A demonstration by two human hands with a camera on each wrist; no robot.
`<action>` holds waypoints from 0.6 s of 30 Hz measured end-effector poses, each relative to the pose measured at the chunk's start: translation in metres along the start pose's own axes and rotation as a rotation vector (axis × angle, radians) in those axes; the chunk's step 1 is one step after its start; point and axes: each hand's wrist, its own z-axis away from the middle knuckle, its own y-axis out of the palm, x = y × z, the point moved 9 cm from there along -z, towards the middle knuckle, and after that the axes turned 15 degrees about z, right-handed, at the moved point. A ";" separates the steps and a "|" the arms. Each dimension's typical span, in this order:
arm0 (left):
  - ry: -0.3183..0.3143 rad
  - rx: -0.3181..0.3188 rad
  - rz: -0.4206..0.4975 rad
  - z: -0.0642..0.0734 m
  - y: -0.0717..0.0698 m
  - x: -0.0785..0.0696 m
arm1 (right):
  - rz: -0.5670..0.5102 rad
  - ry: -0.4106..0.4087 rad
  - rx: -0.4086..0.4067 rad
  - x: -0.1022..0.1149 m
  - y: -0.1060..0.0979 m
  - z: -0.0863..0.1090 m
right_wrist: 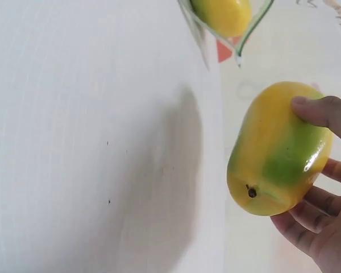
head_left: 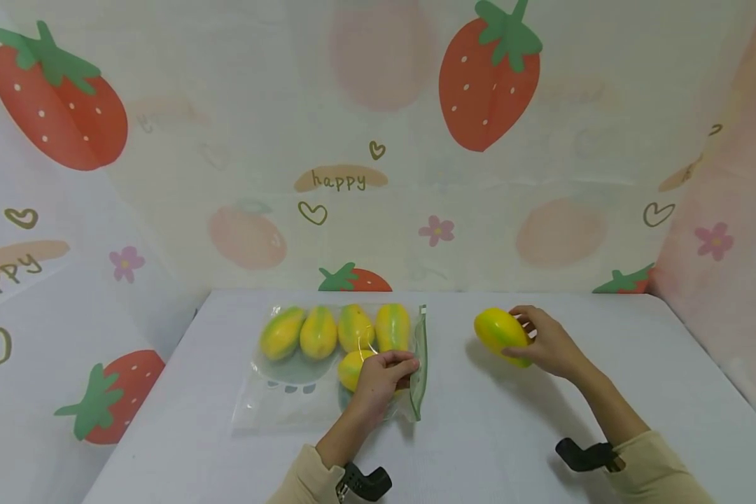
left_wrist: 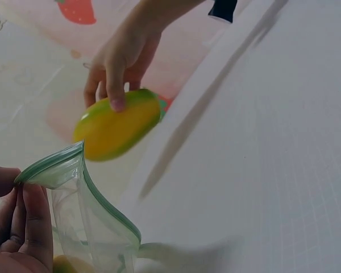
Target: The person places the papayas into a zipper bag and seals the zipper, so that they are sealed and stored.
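Note:
A clear zip bag (head_left: 252, 413) with a green zip edge (head_left: 421, 371) lies on the table. Inside it are several yellow papayas with green streaks, one (head_left: 318, 333) in the back row and another (head_left: 351, 369) partly hidden by my left hand (head_left: 381, 381). That hand pinches the bag near its zip edge, and in the left wrist view the mouth gapes. To the right of the bag, my right hand (head_left: 551, 343) grips a yellow-and-green papaya (head_left: 500, 333) above the table, thumb on one side and fingers on the other. A dark stem end shows in the right wrist view.
The white table (head_left: 479, 448) stands against hangings (head_left: 403, 161) printed with strawberries, hearts and flowers, at the back and both sides. Each wrist carries a black camera mount, such as the one on the right wrist (head_left: 582, 455).

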 end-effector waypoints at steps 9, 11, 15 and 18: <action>0.007 0.005 0.010 -0.001 -0.001 0.001 | -0.035 -0.022 0.020 0.017 0.009 -0.002; 0.008 0.007 0.013 -0.001 -0.001 0.001 | -0.042 -0.025 0.025 0.020 0.011 -0.002; 0.003 0.005 0.012 -0.001 -0.001 0.001 | -0.048 -0.032 0.027 0.025 0.015 -0.003; 0.002 0.002 0.001 -0.001 -0.001 0.000 | -0.054 -0.045 0.023 0.029 0.016 -0.003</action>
